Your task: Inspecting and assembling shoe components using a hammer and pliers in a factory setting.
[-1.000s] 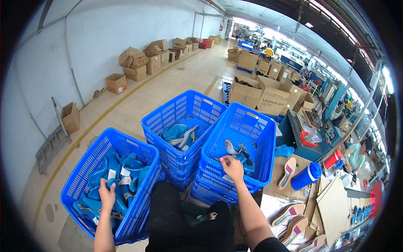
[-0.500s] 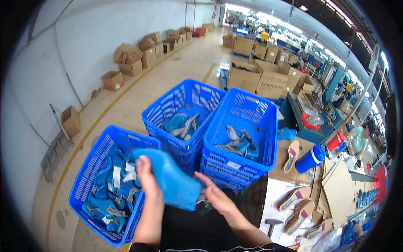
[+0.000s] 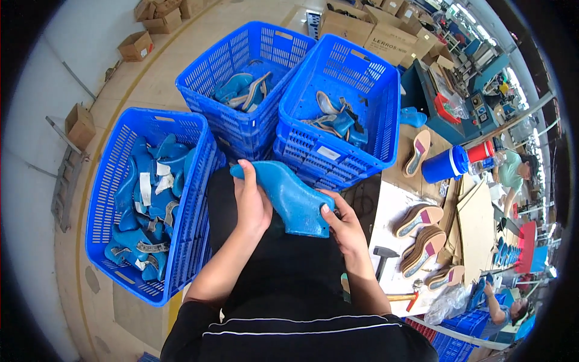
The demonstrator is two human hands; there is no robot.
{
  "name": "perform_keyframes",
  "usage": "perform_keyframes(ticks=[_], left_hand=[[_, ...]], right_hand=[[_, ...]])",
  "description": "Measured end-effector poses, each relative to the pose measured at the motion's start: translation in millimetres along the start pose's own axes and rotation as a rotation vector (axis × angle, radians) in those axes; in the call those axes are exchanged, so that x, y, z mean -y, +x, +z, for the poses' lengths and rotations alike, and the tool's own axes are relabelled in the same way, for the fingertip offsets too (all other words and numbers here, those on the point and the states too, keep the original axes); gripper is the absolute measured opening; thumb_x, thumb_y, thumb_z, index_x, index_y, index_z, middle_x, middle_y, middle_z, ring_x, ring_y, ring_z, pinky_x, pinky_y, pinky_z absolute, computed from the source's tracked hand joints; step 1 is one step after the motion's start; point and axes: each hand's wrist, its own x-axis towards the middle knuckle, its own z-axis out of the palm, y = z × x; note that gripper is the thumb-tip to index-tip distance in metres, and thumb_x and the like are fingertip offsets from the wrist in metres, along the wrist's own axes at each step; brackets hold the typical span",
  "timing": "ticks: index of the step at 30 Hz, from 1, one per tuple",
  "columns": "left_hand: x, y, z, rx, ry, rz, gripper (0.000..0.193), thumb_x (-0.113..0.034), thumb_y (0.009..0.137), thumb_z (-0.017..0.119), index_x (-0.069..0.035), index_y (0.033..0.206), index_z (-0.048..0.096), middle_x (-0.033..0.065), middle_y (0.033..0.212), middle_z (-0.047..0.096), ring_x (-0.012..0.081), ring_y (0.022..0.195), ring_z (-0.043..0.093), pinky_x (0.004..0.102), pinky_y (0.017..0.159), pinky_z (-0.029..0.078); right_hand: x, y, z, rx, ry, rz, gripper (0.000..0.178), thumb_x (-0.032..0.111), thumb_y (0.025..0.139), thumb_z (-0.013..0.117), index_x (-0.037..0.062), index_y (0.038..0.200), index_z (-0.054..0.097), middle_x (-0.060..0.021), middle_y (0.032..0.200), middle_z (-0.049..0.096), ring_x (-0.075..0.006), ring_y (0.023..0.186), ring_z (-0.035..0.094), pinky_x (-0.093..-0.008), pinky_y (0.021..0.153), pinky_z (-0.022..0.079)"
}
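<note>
A blue plastic shoe last (image 3: 283, 192) is held in front of my body by both hands. My left hand (image 3: 252, 199) grips its narrow toe end, thumb on top. At the wide heel end my right hand (image 3: 342, 222) closes round it, thumb against the side. To the left stands a blue crate (image 3: 208, 175) with several blue lasts (image 3: 148, 166) and white scraps in it. Ahead are two more stacked blue crates: the far-left crate (image 3: 241, 123) and the far-right crate (image 3: 338, 151), each with a few lasts and sole pieces inside.
On my right, a workbench (image 3: 386, 208) carries wedge soles (image 3: 422, 250), a hammer (image 3: 384, 256), a blue jug (image 3: 445, 165) and cardboard sheets (image 3: 476, 223). Cartons (image 3: 389, 45) stand beyond the crates. Two other people (image 3: 512, 172) are at the far right.
My view has tipped downward. The last has swung from upright to lying nearly level, and my right hand, earlier apart from its lower end, now grips the heel.
</note>
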Motion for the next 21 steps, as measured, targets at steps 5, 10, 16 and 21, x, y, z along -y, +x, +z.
perform_keyframes(ticks=[5, 10, 16, 21], left_hand=[[3, 10, -1, -0.056, -0.008, -0.072, 0.053, -0.059, 0.106, 0.063, -0.010, 0.124, 0.059, 0.0058, 0.112, 0.071, 0.0204, 0.108, 0.069, 0.0431, 0.103, 0.056], [6, 18, -7, -0.008, -0.030, -0.104, 0.052, -0.055, 0.106, 0.065, -0.013, 0.131, 0.048, 0.0041, 0.111, 0.065, 0.0172, 0.106, 0.067, 0.0409, 0.100, 0.057], [10, 13, 0, 0.072, -0.069, -0.029, 0.060, -0.067, 0.106, 0.055, -0.010, 0.119, 0.064, 0.0154, 0.112, 0.074, 0.0301, 0.105, 0.072, 0.0501, 0.100, 0.057], [9, 6, 1, 0.144, -0.248, 0.077, 0.058, -0.070, 0.107, 0.050, -0.016, 0.128, 0.060, 0.0213, 0.116, 0.073, 0.0397, 0.103, 0.071, 0.0544, 0.093, 0.057]], right_hand=[[-7, 8, 4, -0.089, 0.021, -0.023, 0.041, 0.029, 0.108, 0.071, 0.0053, 0.142, 0.067, -0.0036, 0.123, 0.071, -0.0116, 0.109, 0.062, -0.0290, 0.099, 0.050], [-8, 13, 3, -0.131, -0.004, -0.013, 0.040, 0.029, 0.108, 0.072, 0.0052, 0.140, 0.068, -0.0029, 0.118, 0.071, -0.0109, 0.106, 0.062, -0.0285, 0.097, 0.050], [-3, 6, -3, -0.088, -0.135, -0.135, 0.037, 0.013, 0.103, 0.076, 0.0048, 0.138, 0.068, -0.0039, 0.121, 0.073, -0.0132, 0.109, 0.064, -0.0312, 0.099, 0.051], [-15, 5, -15, 0.047, -0.472, -0.547, 0.042, 0.008, 0.090, 0.085, 0.0058, 0.131, 0.072, -0.0133, 0.128, 0.075, -0.0310, 0.120, 0.069, -0.0401, 0.104, 0.052]])
